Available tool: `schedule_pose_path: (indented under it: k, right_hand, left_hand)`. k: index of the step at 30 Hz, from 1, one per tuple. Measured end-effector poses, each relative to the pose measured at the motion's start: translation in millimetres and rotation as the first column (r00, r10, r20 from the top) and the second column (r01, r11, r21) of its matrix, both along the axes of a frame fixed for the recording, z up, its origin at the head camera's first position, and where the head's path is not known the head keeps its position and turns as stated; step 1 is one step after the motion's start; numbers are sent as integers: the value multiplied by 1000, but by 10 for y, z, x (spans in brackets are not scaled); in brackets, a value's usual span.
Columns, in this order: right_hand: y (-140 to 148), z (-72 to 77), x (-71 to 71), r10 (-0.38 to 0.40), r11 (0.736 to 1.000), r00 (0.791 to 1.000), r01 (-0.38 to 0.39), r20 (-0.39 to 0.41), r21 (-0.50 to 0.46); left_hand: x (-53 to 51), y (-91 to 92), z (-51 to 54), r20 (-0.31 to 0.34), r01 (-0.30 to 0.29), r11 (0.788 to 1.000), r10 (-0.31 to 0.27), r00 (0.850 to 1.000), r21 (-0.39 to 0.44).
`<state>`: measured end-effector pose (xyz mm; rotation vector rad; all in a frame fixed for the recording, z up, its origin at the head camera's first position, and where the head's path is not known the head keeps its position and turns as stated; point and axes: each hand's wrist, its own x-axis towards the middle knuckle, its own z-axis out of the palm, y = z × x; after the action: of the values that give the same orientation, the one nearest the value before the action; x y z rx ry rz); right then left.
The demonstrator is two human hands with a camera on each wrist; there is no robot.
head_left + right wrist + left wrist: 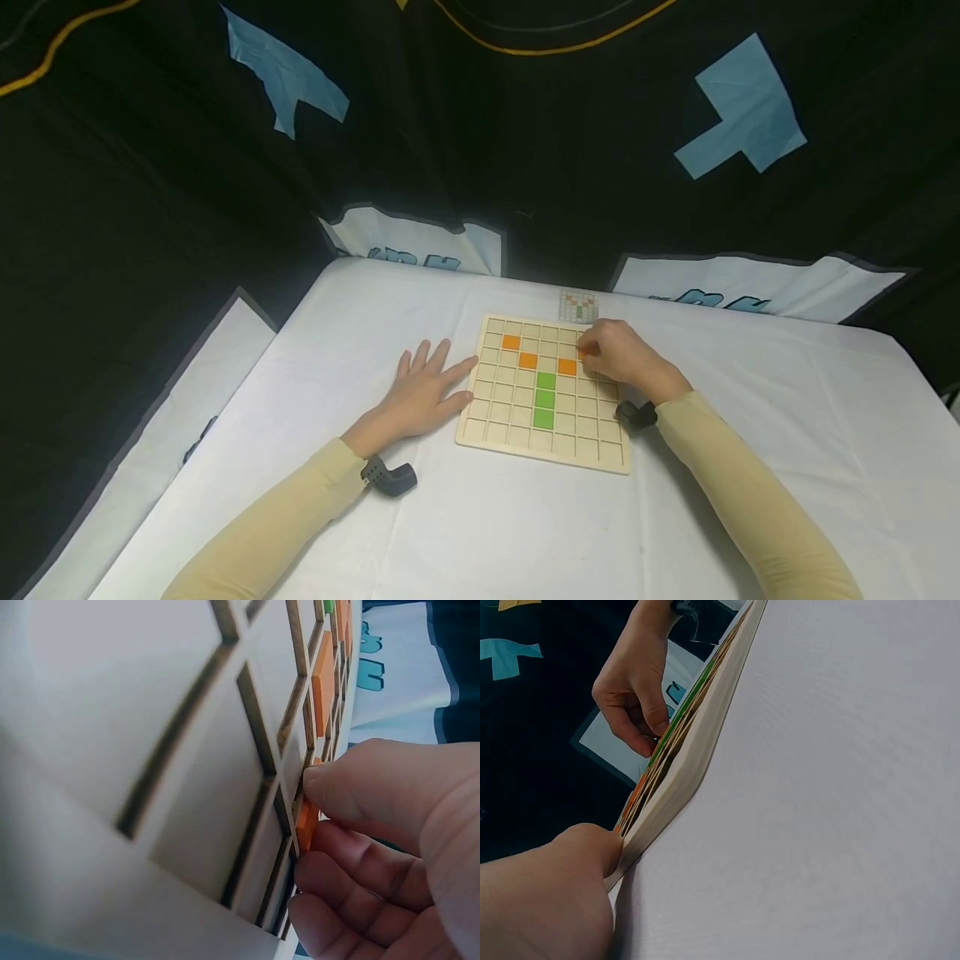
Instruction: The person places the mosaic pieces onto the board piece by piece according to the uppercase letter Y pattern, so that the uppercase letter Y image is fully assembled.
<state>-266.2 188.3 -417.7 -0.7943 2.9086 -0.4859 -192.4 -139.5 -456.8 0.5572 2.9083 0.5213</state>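
Note:
A wooden grid board (504, 432) with square recesses lies on the white table. In it sit several orange square tiles (528, 360) and a column of green square tiles (545, 399). My right hand (624, 357) is over the board's far right part, thumb and fingers pinching an orange tile (306, 825) at one recess; whether it lies fully in the recess I cannot tell. My left hand (422, 394) rests at the board's left edge with spread, straight fingers, thumb and forefinger touching the rim. In the left wrist view the board appears edge-on.
A small card (578, 307) with a printed grid pattern lies just beyond the board's far edge. White cloth (480, 525) covers the table. Dark curtains with blue tape pieces (750, 108) hang behind it. Each wrist wears a dark camera mount (390, 478).

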Motion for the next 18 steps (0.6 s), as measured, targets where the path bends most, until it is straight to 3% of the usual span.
schedule_pose_path:
  k: [18]
  right_hand:
    - [66, -60, 30, 27, 998, 998, -30, -57, -52]
  left_hand:
    - [-25, 14, -22, 4, 7, 1000, -7, 1000, -2]
